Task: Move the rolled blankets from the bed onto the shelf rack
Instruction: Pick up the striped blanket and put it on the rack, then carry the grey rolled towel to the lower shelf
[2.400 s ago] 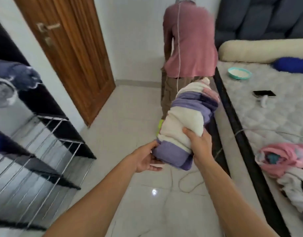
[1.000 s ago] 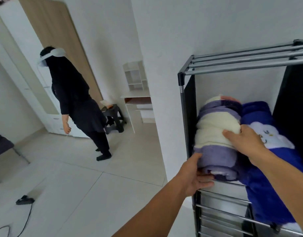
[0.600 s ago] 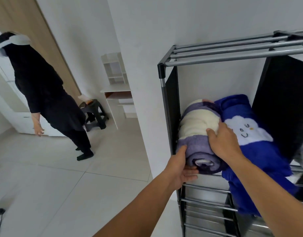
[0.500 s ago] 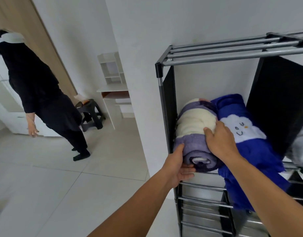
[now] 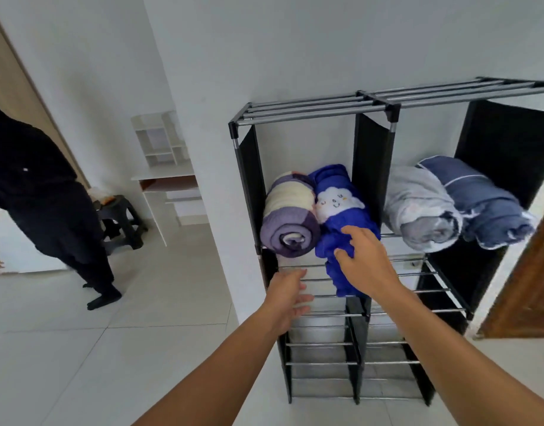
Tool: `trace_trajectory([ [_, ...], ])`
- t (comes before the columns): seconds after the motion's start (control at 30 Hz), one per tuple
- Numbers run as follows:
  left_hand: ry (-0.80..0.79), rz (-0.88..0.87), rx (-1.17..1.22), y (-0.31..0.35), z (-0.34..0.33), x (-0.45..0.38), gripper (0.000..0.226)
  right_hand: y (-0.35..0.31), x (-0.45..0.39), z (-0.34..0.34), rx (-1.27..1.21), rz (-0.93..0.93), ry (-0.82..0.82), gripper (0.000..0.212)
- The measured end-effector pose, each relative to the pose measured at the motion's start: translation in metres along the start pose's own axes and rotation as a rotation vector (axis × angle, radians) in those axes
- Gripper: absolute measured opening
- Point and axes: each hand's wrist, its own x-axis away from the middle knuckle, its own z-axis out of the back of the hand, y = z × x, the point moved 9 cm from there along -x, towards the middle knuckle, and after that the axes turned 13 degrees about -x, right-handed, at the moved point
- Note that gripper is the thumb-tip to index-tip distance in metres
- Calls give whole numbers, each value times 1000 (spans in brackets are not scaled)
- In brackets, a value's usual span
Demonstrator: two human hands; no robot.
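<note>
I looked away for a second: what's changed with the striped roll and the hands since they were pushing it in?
Both hands let go of the purple-striped roll, now lying free in the rack's top-left bay. The left hand dropped below it; the right hand shifted onto the blue blanket. Blue blanket stays beside it.

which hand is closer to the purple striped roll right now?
Left. The left hand hangs open just below the purple striped roll, apart from it. The right hand is off to its right, fingers on the royal blue blanket beside it.
</note>
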Motion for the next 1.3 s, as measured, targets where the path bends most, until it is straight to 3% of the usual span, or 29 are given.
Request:
trace_trajectory([
  [0.23, -338, -125, -400, -11, -93, 66, 15, 54, 131, 83, 40, -233, 181, 38],
  [0.5, -795, -241, -741, -89, -210, 167, 11, 123, 379, 140, -11, -677, 642, 29],
  [0.63, -1035, -225, -873, -171, -253, 241, 11, 122, 523, 132, -33, -885, 835, 27],
  [0.83, -1484, -284, -1172, -312, -286, 433, 13, 64, 782, 91, -92, -1232, 1251, 29],
  [1.03, -1840, -372, -1375, -421, -265, 609, 20, -7, 956, 26, -219, -1375, 1695, 25],
  [1.2, -2020, -418, -1522, -494, -240, 719, 16, -41, 1069, -26, -294, -1421, 2011, 19],
  [1.3, -2049, -415, -1579, -533, -235, 766, 18, -41, 1131, -49, -421, -1396, 2193, 19],
])
